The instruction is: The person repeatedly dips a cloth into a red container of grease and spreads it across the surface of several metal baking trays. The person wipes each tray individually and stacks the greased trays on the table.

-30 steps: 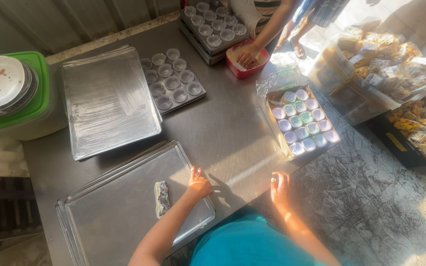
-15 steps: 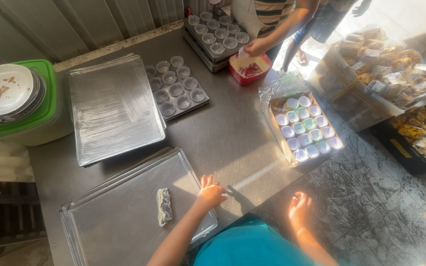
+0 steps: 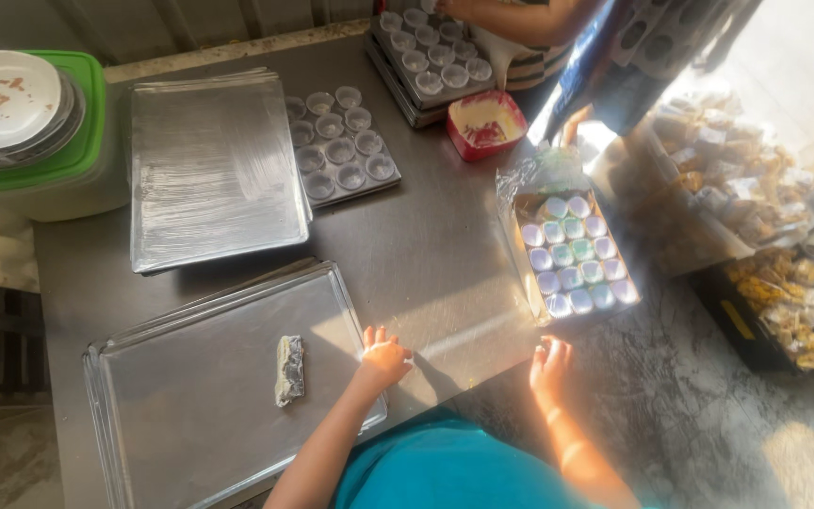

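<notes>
While neither hand holds anything, the left hand (image 3: 385, 360) lies flat, fingers spread, on the right rim of the near tray (image 3: 190, 405), seemingly steadying it at the table's edge. On that tray, left of the hand and apart from it, lies a small foil-wrapped block (image 3: 288, 369), perhaps fat for greasing. The right hand (image 3: 550, 366) hangs open and empty past the edge of the steel table (image 3: 426, 254), just below a cardboard box (image 3: 572, 254) packed with pale paper cups. Beyond the near tray sits a second tray (image 3: 214, 170) with a streaked surface, and beside it a muffin tin (image 3: 339, 141). Farther back, another person's arm (image 3: 520, 19) reaches over more stacked tins (image 3: 431, 57), a red tub (image 3: 485, 123) just beside them. At far left, plates (image 3: 7, 99) rest on a green-lidded container (image 3: 58, 174).
</notes>
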